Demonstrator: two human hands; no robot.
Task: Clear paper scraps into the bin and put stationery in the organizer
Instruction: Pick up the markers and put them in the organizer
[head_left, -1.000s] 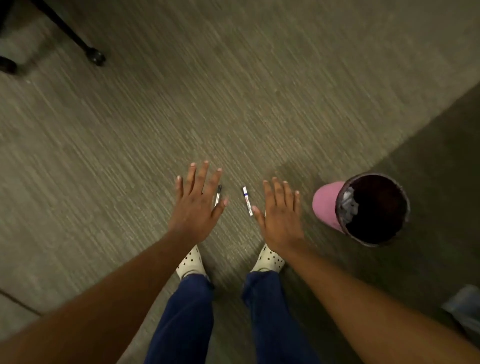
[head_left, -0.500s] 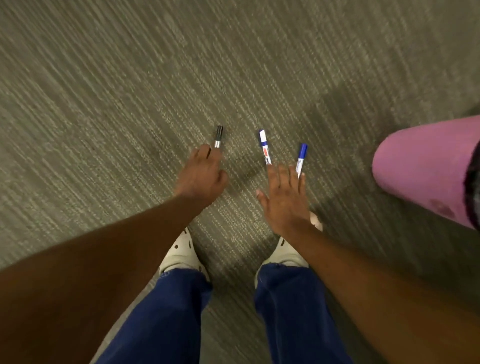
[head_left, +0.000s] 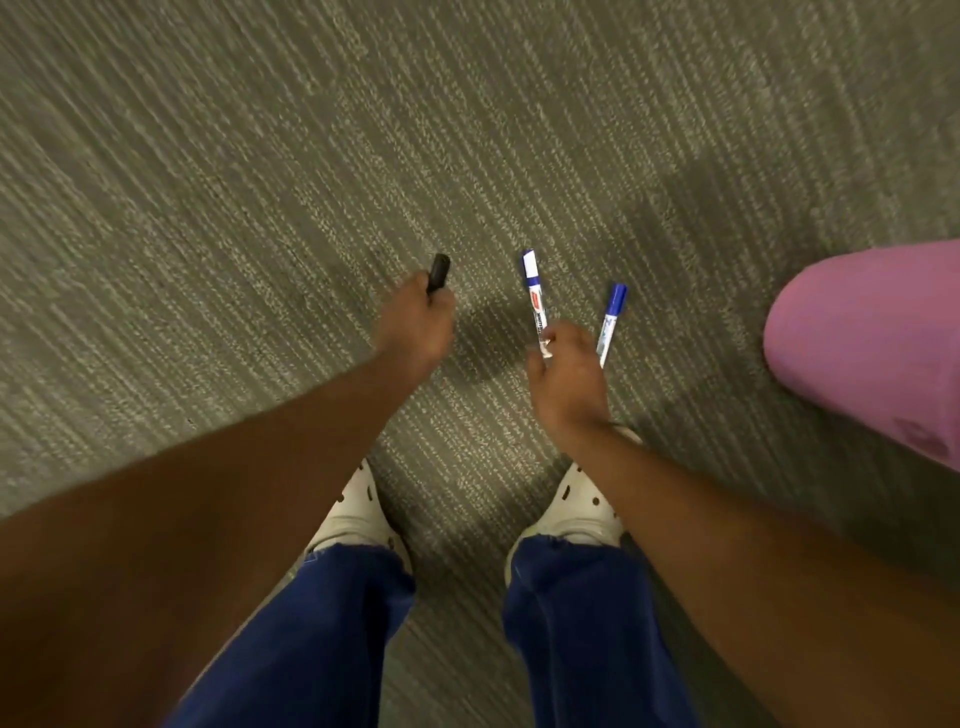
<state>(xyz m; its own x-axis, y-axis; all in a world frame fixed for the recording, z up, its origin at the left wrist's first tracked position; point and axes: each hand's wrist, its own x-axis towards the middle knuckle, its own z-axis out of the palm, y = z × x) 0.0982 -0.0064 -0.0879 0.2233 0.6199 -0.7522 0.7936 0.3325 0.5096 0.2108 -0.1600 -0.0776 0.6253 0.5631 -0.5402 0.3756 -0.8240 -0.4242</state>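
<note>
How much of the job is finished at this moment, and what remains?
Done: no paper scraps show on the carpet; the bin's inside is out of view here. In hand: the left hand grips a black marker, and the right hand pinches a white marker. Left: the blue-capped marker beside that hand, whether held or not is unclear, then all three go to the organizer, which is not visible.

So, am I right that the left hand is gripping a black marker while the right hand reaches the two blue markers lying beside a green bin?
Not quite: the bin is pink, not green, as the head view shows. The rest holds: the left hand has its grip on the black marker, and the right hand is at the two blue markers.
</note>
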